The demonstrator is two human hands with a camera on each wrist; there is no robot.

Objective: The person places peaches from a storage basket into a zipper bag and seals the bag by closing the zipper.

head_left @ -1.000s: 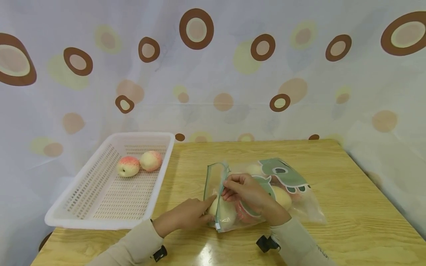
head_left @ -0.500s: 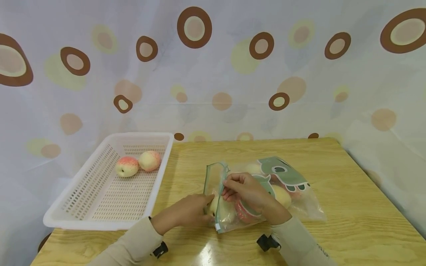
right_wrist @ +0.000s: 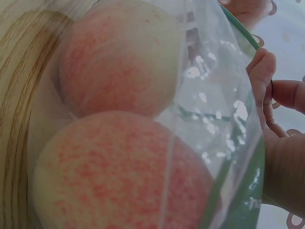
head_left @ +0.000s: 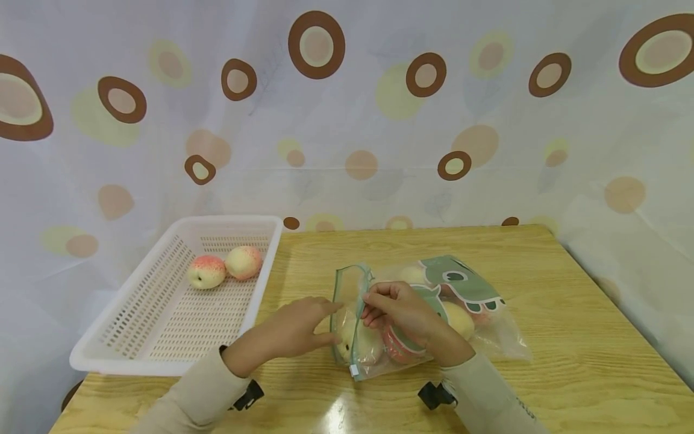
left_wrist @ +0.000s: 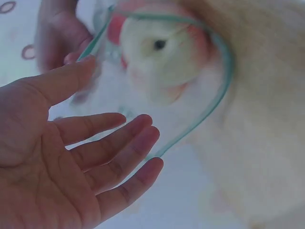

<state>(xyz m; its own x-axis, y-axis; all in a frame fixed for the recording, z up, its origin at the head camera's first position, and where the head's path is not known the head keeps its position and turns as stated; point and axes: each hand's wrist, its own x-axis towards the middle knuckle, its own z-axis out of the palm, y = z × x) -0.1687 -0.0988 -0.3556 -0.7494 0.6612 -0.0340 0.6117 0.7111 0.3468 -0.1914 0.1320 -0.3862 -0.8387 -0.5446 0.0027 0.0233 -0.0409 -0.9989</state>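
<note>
A clear zip bag (head_left: 515,343) with a green dinosaur print lies on the table, with several peaches inside. Its mouth, edged in a teal strip (left_wrist: 224,71), gapes toward the left. One peach (left_wrist: 162,57) sits just within that opening. Thumb and fingers of my right hand (head_left: 403,316) pinch the upper edge of the mouth; the right wrist view shows the right hand (right_wrist: 281,114) gripping that edge beside two peaches (right_wrist: 124,167). My left hand (head_left: 287,328) is at the opening with fingers extended and parted, holding nothing.
To the left stands a white plastic basket (head_left: 121,364) with two peaches (head_left: 208,272) in it. A white slider (head_left: 354,370) sits at the near end of the bag's strip. The wooden table (head_left: 591,374) meets a patterned cloth (head_left: 347,120) at the back.
My left hand has drawn back to the left from the peach at the bag's mouth, and its fingers have spread. My right hand keeps its pinch on the edge.
</note>
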